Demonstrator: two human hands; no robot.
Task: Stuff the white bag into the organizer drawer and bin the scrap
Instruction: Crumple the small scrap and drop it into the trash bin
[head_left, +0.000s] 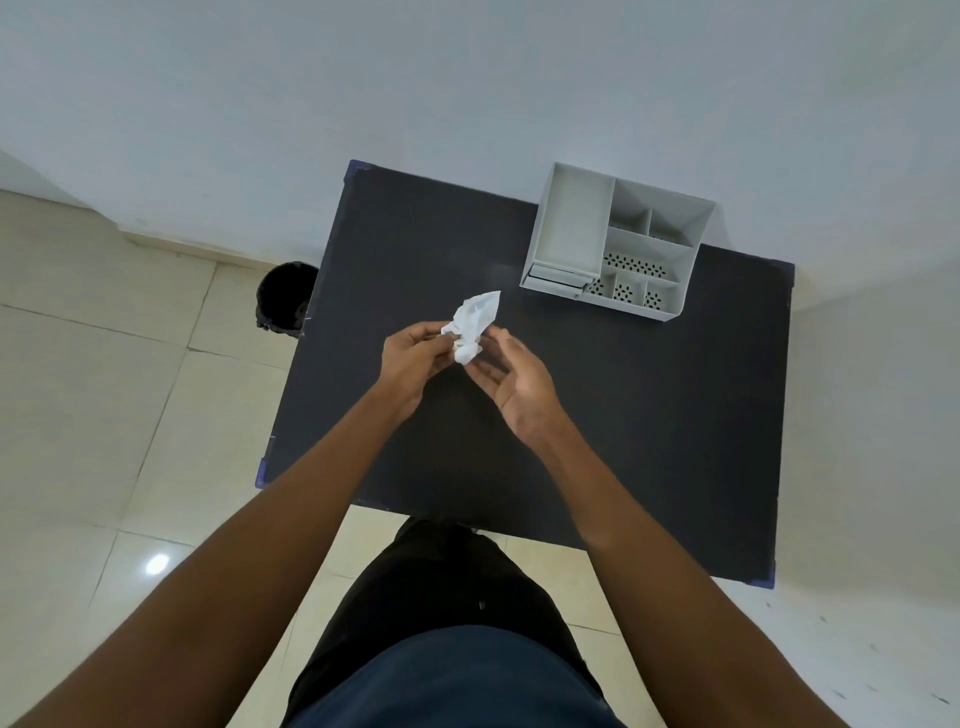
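Note:
A crumpled white bag (474, 323) is held above the middle of the black table (649, 415). My left hand (413, 358) pinches its left side between thumb and fingers. My right hand (511, 384) is palm-up just right of the bag, fingers spread, its fingertips touching the bag's lower end. The grey organizer (618, 244) stands at the table's far right, with several open compartments on top and a small drawer (556, 281) pulled slightly out at its lower front left.
A black waste bin (285, 296) stands on the tiled floor against the table's far left edge. The white wall runs behind the table. My legs are at the table's near edge.

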